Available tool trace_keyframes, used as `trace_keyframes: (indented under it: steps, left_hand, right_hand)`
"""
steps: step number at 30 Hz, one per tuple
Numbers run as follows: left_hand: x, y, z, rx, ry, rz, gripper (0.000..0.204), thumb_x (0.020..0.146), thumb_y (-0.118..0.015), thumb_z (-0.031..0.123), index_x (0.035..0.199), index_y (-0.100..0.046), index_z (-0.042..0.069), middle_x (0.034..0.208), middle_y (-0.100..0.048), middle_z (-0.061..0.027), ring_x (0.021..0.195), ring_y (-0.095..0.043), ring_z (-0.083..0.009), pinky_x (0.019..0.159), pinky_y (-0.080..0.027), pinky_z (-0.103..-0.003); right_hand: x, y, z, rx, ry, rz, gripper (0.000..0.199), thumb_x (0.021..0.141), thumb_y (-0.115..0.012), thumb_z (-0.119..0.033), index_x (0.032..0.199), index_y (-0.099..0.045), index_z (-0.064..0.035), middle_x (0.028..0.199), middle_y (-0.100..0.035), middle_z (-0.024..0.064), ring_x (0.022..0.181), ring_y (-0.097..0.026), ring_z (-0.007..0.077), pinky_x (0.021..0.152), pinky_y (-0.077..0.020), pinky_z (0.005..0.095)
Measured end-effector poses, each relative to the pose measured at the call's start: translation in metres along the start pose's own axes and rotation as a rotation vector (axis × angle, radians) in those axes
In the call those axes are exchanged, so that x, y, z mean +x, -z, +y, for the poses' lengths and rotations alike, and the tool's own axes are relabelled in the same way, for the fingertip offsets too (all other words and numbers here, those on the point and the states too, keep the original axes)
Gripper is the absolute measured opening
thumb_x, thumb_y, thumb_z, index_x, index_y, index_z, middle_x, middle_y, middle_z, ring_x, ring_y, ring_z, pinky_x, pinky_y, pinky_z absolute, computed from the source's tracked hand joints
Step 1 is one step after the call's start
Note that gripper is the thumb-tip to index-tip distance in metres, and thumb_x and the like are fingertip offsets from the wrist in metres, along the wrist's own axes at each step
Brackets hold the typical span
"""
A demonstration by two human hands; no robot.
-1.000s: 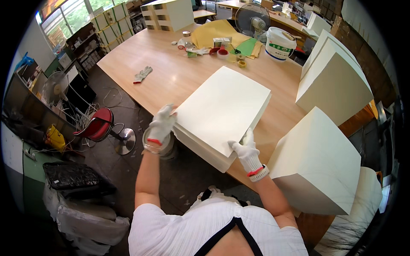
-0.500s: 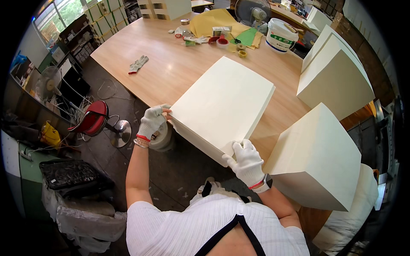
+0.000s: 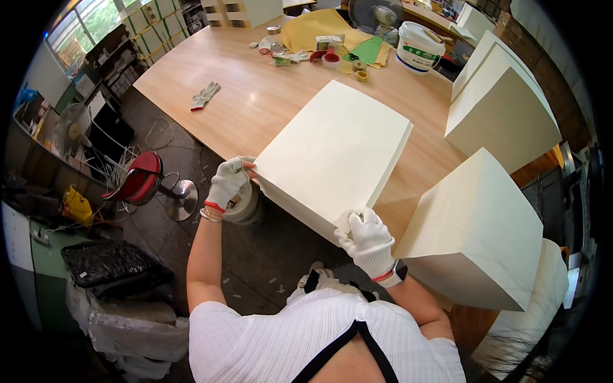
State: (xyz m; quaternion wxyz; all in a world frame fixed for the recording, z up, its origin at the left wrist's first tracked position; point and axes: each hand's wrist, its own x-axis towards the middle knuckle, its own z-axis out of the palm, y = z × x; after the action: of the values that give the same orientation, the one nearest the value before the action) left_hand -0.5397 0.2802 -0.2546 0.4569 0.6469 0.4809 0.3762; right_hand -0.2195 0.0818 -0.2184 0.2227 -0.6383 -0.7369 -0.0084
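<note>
A thick stack of large cream-white sheets (image 3: 332, 150) lies on the wooden table (image 3: 172, 73), its near corner reaching past the table edge. My left hand (image 3: 228, 182), in a white knit glove with bare fingertips showing, pinches the stack's left corner. At the near corner my right hand (image 3: 367, 239), also gloved, has its fingers curled and closed on the sheets' edge. The right fingertips are partly hidden by the glove and the corner.
More thick white stacks (image 3: 469, 223) stand at the right, close to my right arm. A spare glove (image 3: 205, 96) lies on the table. Farther back are tape rolls (image 3: 362, 76), yellow paper (image 3: 310, 32) and a white bucket (image 3: 418, 48). A red stool (image 3: 143, 177) stands at the left.
My right hand has shifted slightly at the near corner, its fingers drawn closer to the edge. The left hand keeps its place on the left corner.
</note>
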Motion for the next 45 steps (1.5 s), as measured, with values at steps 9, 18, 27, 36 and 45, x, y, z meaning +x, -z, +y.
trace_keyframes:
  steps: [9,18,27,36,45]
  left_hand:
    - [-0.01,-0.032,0.027,-0.105,0.185,0.018,0.048,0.095,-0.063,0.019,0.136,-0.054,-0.006,0.108,-0.061,-0.0026,0.101,-0.051,-0.0094,0.091,-0.04,-0.022]
    - [-0.007,-0.035,-0.009,-0.255,0.128,0.134,0.047,0.097,-0.06,0.015,0.14,-0.052,-0.003,0.119,-0.061,-0.0039,0.095,-0.053,-0.0067,0.084,-0.043,-0.021]
    - [0.001,-0.057,0.056,-0.338,-0.398,0.383,0.042,0.101,-0.057,0.012,0.139,-0.048,-0.004,0.144,-0.052,-0.0172,0.13,-0.052,-0.0236,0.11,-0.041,-0.036]
    - [-0.073,-0.274,0.293,-0.013,-1.145,-0.576,0.025,0.087,-0.065,0.002,0.111,-0.064,0.003,0.121,-0.068,-0.0138,0.114,-0.064,-0.0292,0.095,-0.052,-0.04]
    - [-0.122,-0.469,0.372,0.474,-1.289,-1.135,0.023,0.084,-0.064,0.014,0.106,-0.062,0.006,0.112,-0.065,-0.0109,0.106,-0.061,-0.0339,0.086,-0.051,-0.044]
  right_hand:
    - [-0.011,-0.003,0.005,0.199,0.014,-0.009,0.042,0.085,-0.076,-0.03,0.114,-0.064,-0.0015,0.106,-0.06,0.0174,0.09,-0.064,0.0342,0.073,-0.0544,0.0408]
    - [-0.013,0.008,0.012,0.266,-0.044,-0.1,0.045,0.089,-0.071,-0.033,0.121,-0.061,-0.004,0.114,-0.058,0.0193,0.098,-0.064,0.0359,0.075,-0.0561,0.0414]
    - [-0.133,0.181,0.054,0.445,0.007,0.375,0.004,0.085,-0.072,-0.006,0.087,-0.073,-0.0091,0.084,-0.073,0.0085,0.078,-0.071,0.0237,0.069,-0.0559,0.0347]
    - [-0.307,0.243,0.209,-0.349,-0.899,0.86,0.03,0.102,-0.055,-0.031,0.119,-0.062,-0.0061,0.107,-0.068,0.0177,0.1,-0.065,0.036,0.086,-0.0508,0.0433]
    - [-0.264,0.31,0.199,-0.369,-0.491,0.764,0.029,0.094,-0.066,-0.026,0.078,-0.058,-0.0031,0.067,-0.05,0.0113,0.063,-0.054,0.028,0.058,-0.0429,0.0423]
